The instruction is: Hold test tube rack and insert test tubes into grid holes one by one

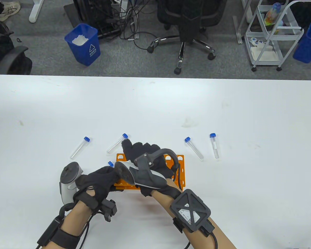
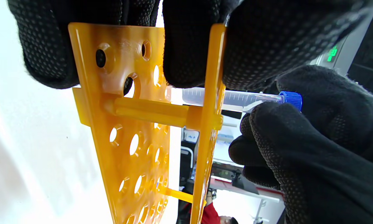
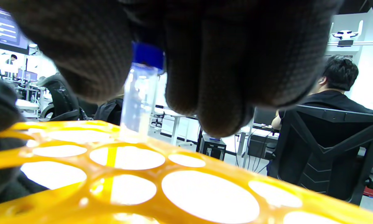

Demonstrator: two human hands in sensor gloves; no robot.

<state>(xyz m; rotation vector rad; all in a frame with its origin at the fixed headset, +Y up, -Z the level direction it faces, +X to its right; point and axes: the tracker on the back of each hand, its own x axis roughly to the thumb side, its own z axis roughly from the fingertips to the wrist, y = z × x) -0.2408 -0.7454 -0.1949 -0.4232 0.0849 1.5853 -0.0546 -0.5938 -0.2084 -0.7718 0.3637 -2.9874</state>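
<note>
An orange test tube rack (image 1: 180,166) stands on the white table near the front edge. My left hand (image 1: 101,181) grips its left end; in the left wrist view its fingers (image 2: 186,46) clamp the rack's plates (image 2: 127,124). My right hand (image 1: 142,158) reaches over the rack and pinches a clear test tube with a blue cap (image 2: 290,99). The tube (image 3: 140,99) is partway down a hole in the top plate (image 3: 174,186). Several loose blue-capped tubes lie on the table: two to the left (image 1: 79,147) (image 1: 117,143) and two to the right (image 1: 193,147) (image 1: 214,145).
The table's far edge (image 1: 155,76) runs across the view. Beyond it on the floor are a blue bin (image 1: 83,44), an office chair (image 1: 186,28) and a white trolley (image 1: 272,36).
</note>
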